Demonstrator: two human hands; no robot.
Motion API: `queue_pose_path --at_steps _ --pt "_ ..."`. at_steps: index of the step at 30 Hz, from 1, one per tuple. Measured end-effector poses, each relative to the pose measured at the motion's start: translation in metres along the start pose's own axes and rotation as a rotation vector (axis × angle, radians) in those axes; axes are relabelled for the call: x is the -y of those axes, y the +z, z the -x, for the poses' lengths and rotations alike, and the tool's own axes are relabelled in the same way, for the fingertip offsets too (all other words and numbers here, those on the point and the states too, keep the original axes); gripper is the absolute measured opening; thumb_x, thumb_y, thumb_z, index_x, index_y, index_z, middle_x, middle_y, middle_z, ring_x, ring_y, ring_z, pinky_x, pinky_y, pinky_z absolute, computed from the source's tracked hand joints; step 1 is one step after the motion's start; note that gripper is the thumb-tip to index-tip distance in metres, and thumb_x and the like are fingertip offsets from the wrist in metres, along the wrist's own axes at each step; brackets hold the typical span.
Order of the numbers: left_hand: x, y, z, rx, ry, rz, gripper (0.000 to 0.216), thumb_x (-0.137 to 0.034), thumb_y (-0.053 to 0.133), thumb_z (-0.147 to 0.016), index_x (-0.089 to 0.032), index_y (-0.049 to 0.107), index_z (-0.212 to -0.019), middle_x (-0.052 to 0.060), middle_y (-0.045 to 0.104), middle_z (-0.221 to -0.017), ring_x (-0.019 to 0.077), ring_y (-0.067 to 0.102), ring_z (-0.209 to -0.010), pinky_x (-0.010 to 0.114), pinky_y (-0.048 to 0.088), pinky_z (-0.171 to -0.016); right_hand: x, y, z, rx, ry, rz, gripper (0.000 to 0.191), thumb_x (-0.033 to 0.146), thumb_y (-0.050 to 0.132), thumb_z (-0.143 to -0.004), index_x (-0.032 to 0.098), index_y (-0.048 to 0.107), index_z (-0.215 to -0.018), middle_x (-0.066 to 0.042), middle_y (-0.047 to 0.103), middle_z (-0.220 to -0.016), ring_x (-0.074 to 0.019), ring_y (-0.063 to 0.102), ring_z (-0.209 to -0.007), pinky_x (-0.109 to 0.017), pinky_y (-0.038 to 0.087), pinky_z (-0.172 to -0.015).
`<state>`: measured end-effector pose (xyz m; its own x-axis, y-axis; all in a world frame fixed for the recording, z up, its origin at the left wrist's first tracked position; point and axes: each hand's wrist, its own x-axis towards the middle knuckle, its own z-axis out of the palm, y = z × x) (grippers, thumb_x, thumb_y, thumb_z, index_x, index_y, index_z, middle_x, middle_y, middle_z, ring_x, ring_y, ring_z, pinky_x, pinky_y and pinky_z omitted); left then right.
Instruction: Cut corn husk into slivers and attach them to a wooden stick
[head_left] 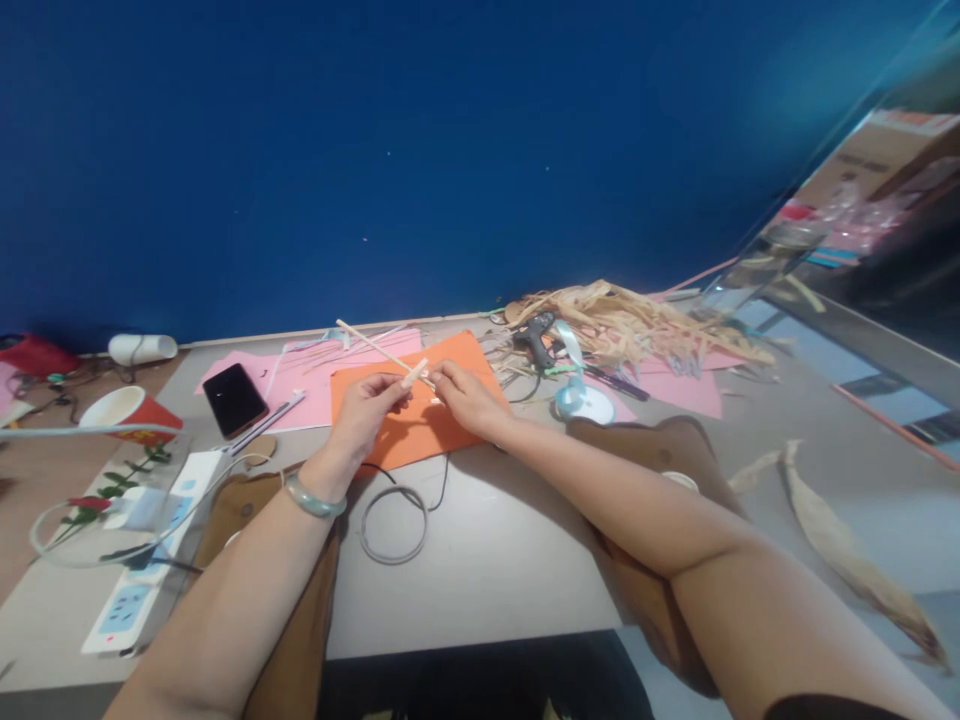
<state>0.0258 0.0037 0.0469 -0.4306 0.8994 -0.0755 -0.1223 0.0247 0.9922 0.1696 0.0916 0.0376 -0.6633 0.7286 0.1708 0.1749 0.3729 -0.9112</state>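
My left hand (369, 408), with a jade-coloured bangle at the wrist, pinches a short pale strip (415, 373) that looks like folded husk. A thin pale stick (375, 345) slants from the upper left down to the fingertips of my right hand (466, 398), which are closed on its lower end. Both hands are close together over an orange sheet (420, 440). Small white bits lie between the fingers; what they are is too small to tell.
Dried husk strips (615, 320) are heaped at the back right, beside a black glue gun (536, 340) and a ribbon roll (585, 402). Pink paper, a phone (235, 400), a paper cup (129, 412) and a power strip (154, 560) stand left. A coiled cable (394, 558) lies in front.
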Motion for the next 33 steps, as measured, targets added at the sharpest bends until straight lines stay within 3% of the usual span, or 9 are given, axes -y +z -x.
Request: queue_pose_path --at_steps 7,14,17,23,28,33 --pt "0.002 0.001 -0.001 -0.044 0.059 -0.093 0.029 -0.039 0.073 -0.064 -0.012 0.063 -0.071 0.001 0.06 -0.059 0.0098 0.052 -0.055 0.024 0.04 -0.056 -0.001 0.003 0.005 0.101 -0.114 0.117 0.025 0.035 0.037 -0.092 0.019 0.056 -0.092 -0.002 0.059 -0.086 -0.0154 0.051 -0.08 -0.026 0.037 -0.073" --pt "0.001 0.001 0.0 -0.032 0.1 -0.168 0.024 -0.036 0.07 -0.067 -0.013 0.062 -0.066 0.001 0.06 -0.058 0.0098 0.053 -0.054 0.023 0.039 -0.054 0.001 0.002 0.003 0.182 -0.119 0.125 0.021 0.028 0.04 -0.089 0.017 0.059 -0.088 -0.001 0.058 -0.082 -0.0136 0.05 -0.077 -0.025 0.036 -0.072" --pt "0.004 0.001 0.0 -0.016 0.11 -0.199 0.024 -0.036 0.069 -0.068 -0.014 0.062 -0.064 0.001 0.061 -0.057 0.0098 0.053 -0.054 0.023 0.039 -0.054 0.005 0.003 0.003 0.194 -0.071 0.059 0.021 0.027 0.041 -0.088 0.016 0.058 -0.081 0.0 0.053 -0.073 -0.0118 0.047 -0.07 -0.024 0.035 -0.066" --pt "0.009 0.004 0.002 0.029 0.072 -0.273 0.024 -0.037 0.068 -0.069 -0.014 0.064 -0.068 0.003 0.063 -0.061 0.0118 0.057 -0.057 0.024 0.042 -0.056 0.003 0.005 0.002 0.192 0.053 -0.111 0.036 0.044 0.042 -0.087 0.015 0.055 -0.071 0.002 0.048 -0.063 -0.0098 0.043 -0.06 -0.023 0.033 -0.058" --pt "0.01 0.004 0.003 0.064 0.062 -0.224 0.022 -0.035 0.068 -0.068 -0.013 0.065 -0.069 0.002 0.063 -0.062 0.0112 0.056 -0.057 0.024 0.044 -0.059 0.001 0.005 0.001 0.249 0.235 -0.342 0.036 0.047 0.048 -0.083 0.015 0.053 -0.067 0.004 0.043 -0.057 -0.0068 0.032 -0.049 -0.022 0.023 -0.046" --pt "0.008 0.003 0.004 0.118 0.055 -0.188 0.023 -0.035 0.069 -0.069 -0.013 0.066 -0.073 0.003 0.064 -0.065 0.0116 0.056 -0.059 0.025 0.044 -0.06 0.004 0.002 0.001 0.311 0.316 -0.462 0.034 0.047 0.053 -0.081 0.015 0.055 -0.068 0.005 0.039 -0.053 -0.0056 0.027 -0.044 -0.021 0.015 -0.04"
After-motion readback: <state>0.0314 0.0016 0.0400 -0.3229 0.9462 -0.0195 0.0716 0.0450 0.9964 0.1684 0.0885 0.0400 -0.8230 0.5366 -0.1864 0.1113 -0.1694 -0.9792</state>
